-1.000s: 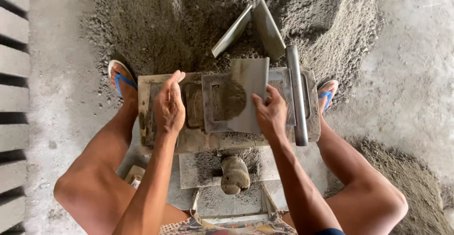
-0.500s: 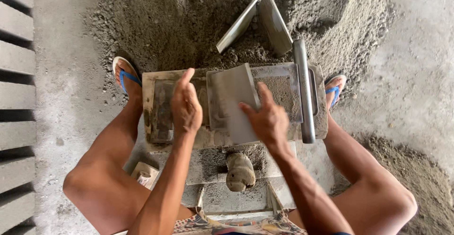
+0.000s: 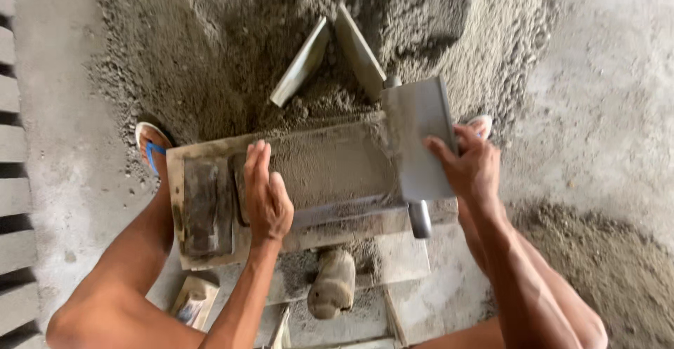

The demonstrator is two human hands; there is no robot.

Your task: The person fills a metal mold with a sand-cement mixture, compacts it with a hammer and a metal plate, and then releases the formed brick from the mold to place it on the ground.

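change: flat metal plate [image 3: 420, 138] moved from mould centre to frame right
left hand [image 3: 267, 196]: fingers together, flat on mould [image 3: 210, 201]
right hand [image 3: 469, 168]: fingers gripping plate
count: two boards [image 3: 330, 57], two sandals [image 3: 149, 145]

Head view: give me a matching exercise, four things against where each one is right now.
Things:
1. left hand
2. right hand
3. two flat grey boards
4. blue flip-flop sandal

Places:
A. leaning together in the grey sand pile
B. gripping the grey metal plate at the mould's right end
C. left of the mould, on the foot
D. flat on the rectangular grey block mould, left of its filled middle

Pairs: 1-D, 2-B, 3-A, 4-C
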